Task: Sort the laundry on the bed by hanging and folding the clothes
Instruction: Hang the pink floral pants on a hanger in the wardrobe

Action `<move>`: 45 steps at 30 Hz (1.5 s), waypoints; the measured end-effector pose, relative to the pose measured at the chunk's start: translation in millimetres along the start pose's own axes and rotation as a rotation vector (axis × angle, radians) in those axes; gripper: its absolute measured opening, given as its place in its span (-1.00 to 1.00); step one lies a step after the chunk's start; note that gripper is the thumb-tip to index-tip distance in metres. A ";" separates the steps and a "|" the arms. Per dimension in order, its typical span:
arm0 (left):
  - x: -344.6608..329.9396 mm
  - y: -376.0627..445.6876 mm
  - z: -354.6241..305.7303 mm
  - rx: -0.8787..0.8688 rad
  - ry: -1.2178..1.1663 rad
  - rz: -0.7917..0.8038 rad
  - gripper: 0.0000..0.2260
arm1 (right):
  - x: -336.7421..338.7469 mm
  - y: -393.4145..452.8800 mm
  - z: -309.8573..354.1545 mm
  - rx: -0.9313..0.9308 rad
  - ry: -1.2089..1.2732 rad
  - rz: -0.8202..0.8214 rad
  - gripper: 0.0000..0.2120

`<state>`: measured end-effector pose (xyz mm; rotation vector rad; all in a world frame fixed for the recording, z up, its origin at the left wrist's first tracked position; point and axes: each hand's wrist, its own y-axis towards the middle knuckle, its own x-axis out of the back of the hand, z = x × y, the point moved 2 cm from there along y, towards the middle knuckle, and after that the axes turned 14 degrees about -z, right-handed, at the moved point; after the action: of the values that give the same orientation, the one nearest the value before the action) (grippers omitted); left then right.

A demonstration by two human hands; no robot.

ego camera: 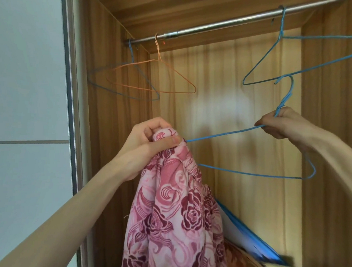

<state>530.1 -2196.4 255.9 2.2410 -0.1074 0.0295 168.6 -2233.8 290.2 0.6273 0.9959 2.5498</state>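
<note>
I had both hands raised inside the wardrobe point(115, 110); my left hand point(148, 144) was closed tight round a bunch of the pink flowered cloth point(179, 214), thumb pressed across the top of it, fingers curled over; the cloth hung straight down from that grip and ran off the bottom edge, so I could not tell what garment it was. My right hand point(282, 124) pinched the neck of a blue hanger point(250, 174), fingers curled round the twisted wire just under its hook; the fingertips were partly hidden behind the wire. One arm of that hanger ran from the right fingers to the left thumb and vanished into the cloth there; its far end was hidden in the folds. Above my right fingers a second blue hanger point(324, 37) hung on the rail point(216, 24), cut off at the right edge; above and left of my left fingers hung an orange hanger point(152, 90) and, blurred behind it, another blue one point(132, 97). Below the right hand lay something blue and white point(247, 235), too smeared to make out.
</note>
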 end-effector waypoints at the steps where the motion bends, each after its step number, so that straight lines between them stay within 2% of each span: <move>1: 0.4 -0.2 -0.8 0.008 -0.003 0.011 -0.78 | 2.0 0.8 1.6 -0.004 -0.011 0.015 -0.44; 8: -13.9 -2.3 -2.4 0.046 0.052 0.165 -0.81 | -24.7 -0.9 31.4 0.034 -0.082 0.218 -0.46; 13: -21.0 -8.2 8.2 0.102 0.075 0.197 -0.71 | -51.3 -8.0 44.1 0.085 -0.147 0.388 -0.51; 18: -21.0 -12.5 13.9 0.107 0.103 0.246 -0.83 | -54.0 -6.7 47.1 0.195 -0.252 0.299 -0.58; 23: -22.7 -11.8 4.0 0.067 0.164 0.320 -0.85 | -33.8 2.8 54.7 0.133 -0.267 0.337 -0.57; 29: -37.4 -13.3 8.6 0.119 0.186 0.287 -0.77 | -76.8 -11.6 45.9 0.141 -0.144 0.467 -0.51; 33: -40.4 -19.9 16.9 0.229 0.235 0.294 -0.82 | -84.7 -15.9 28.9 0.061 -0.033 0.414 -0.47; 36: -40.2 -20.3 21.6 0.258 0.408 0.370 -0.79 | -91.1 -20.8 15.6 -0.003 0.057 0.356 -0.49; 40: -38.6 -16.3 23.9 0.128 0.847 0.387 -0.64 | -100.6 -32.0 3.8 -0.068 0.113 0.307 -0.54; 43: -39.7 -14.5 25.0 0.155 0.876 0.320 -0.55 | -102.6 -35.3 0.3 -0.090 0.117 0.286 -0.51; 45: -44.3 -15.8 26.6 0.056 0.955 0.249 -0.58 | -103.9 -36.9 0.1 -0.090 0.111 0.290 -0.51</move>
<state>486.9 -2204.4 224.4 2.0289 0.1373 1.2167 262.1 -2254.8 235.6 0.6530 0.8731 2.8932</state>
